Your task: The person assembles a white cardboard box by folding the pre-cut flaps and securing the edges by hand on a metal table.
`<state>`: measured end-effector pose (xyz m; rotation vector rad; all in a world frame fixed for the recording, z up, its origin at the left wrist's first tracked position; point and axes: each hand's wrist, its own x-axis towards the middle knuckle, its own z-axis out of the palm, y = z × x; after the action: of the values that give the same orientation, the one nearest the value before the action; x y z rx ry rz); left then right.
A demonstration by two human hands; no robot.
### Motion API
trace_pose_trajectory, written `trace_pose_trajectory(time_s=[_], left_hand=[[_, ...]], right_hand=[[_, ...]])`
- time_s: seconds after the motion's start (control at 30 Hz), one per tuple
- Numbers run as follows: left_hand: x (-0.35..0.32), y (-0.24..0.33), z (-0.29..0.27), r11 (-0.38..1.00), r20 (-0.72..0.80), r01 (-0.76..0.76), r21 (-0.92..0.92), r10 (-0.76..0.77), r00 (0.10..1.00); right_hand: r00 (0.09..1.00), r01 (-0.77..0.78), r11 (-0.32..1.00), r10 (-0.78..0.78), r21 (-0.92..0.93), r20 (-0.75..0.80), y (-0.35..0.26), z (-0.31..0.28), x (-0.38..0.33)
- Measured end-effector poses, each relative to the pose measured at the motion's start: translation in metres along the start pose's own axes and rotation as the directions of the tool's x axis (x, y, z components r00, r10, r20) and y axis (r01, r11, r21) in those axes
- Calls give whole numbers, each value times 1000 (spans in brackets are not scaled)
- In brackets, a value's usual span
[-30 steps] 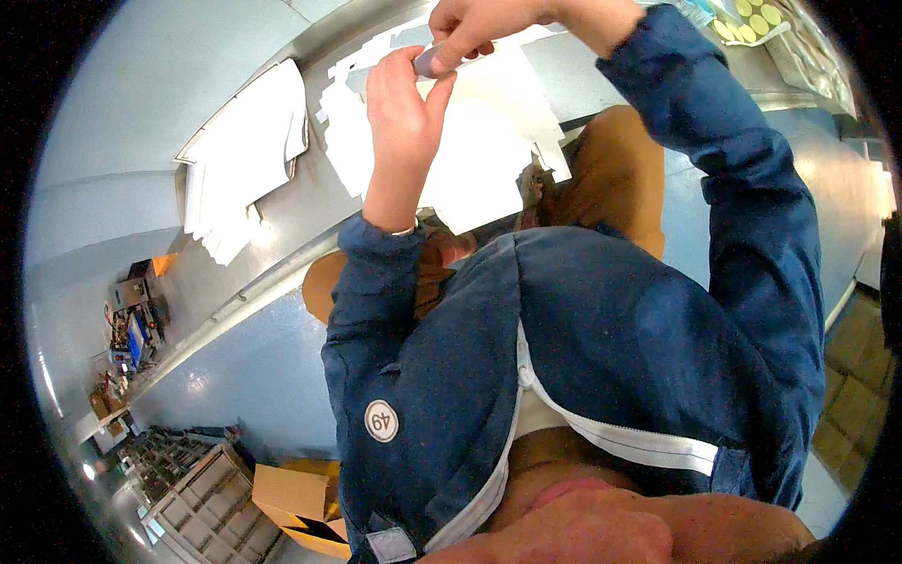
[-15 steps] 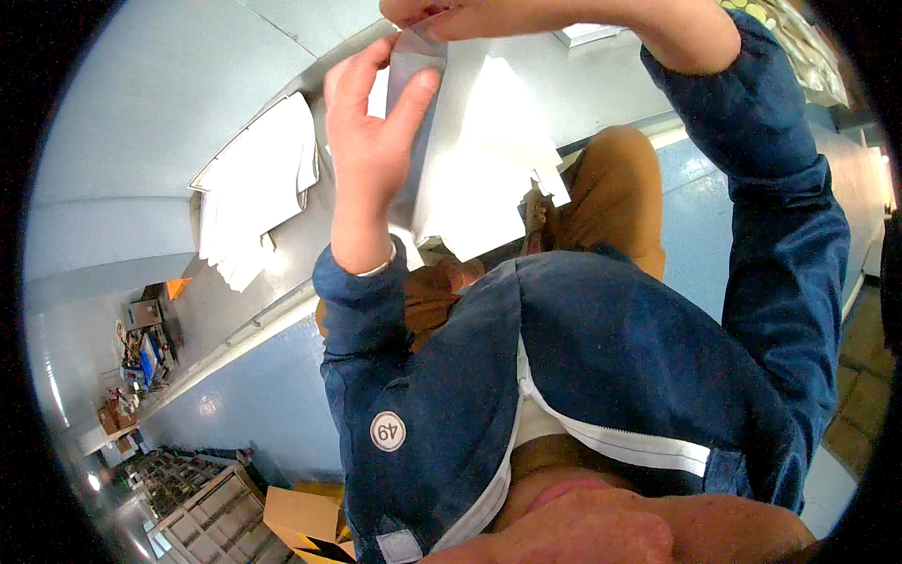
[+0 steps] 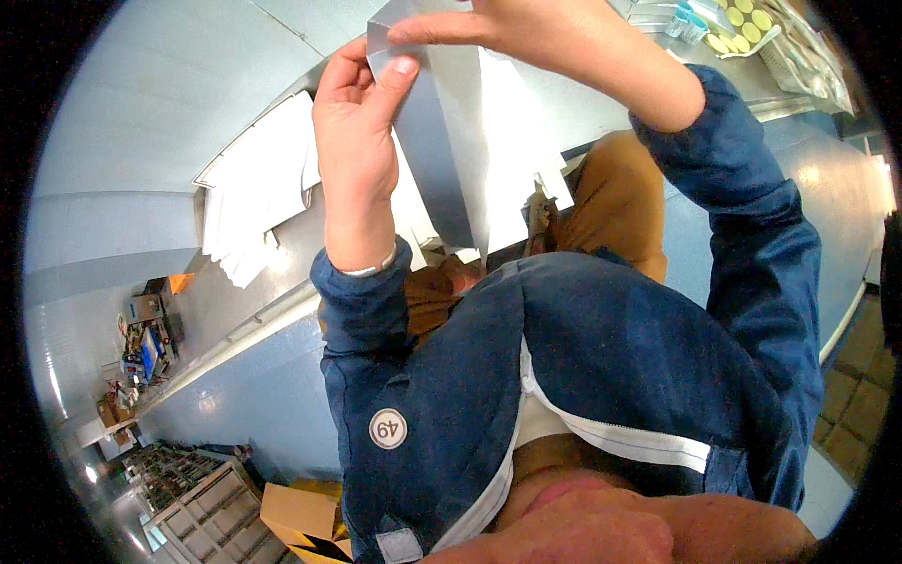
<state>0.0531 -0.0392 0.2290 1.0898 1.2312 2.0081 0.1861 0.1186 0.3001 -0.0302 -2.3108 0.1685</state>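
Note:
My left hand (image 3: 357,141) pinches the upper left corner of a white flat cardboard piece (image 3: 442,141), thumb on its face. My right hand (image 3: 536,33) reaches across from the right and grips the same piece along its top edge, index finger stretched to the left. The piece hangs down between both hands, folded along a vertical crease, above a metal counter (image 3: 235,291). Both forearms wear blue jacket sleeves.
A stack of white flat cardboard sheets (image 3: 254,202) lies on the counter to the left. A tray with yellow round items (image 3: 742,28) sits at the top right. A brown cardboard box (image 3: 301,517) and a grey crate (image 3: 197,512) stand on the floor below.
Both hands have come closer to the camera with the white piece. My left hand shifted from gripping its edge to pinching the corner while the piece unfolded downward.

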Motion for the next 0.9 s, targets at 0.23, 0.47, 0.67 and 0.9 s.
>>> trace_pose_trajectory(time_s=[0.23,0.47,0.67,0.9], left_hand=[[6,2,3,999,48,-29,43,27,998],[10,5,8,998,-34,-33,46,35,999],[11,11,-1,999,13,10,45,-10,1000],[2,17,6,996,79,-2,84,-5,997]], right_hand=[[995,102,981,-101,163,-15,-8,7,-5],[944,260,963,-238,71,-228,-4,19,-11],[976,217,928,-198,302,-93,9,11,-7],[993,57,949,-85,309,79,50,-9,3]])
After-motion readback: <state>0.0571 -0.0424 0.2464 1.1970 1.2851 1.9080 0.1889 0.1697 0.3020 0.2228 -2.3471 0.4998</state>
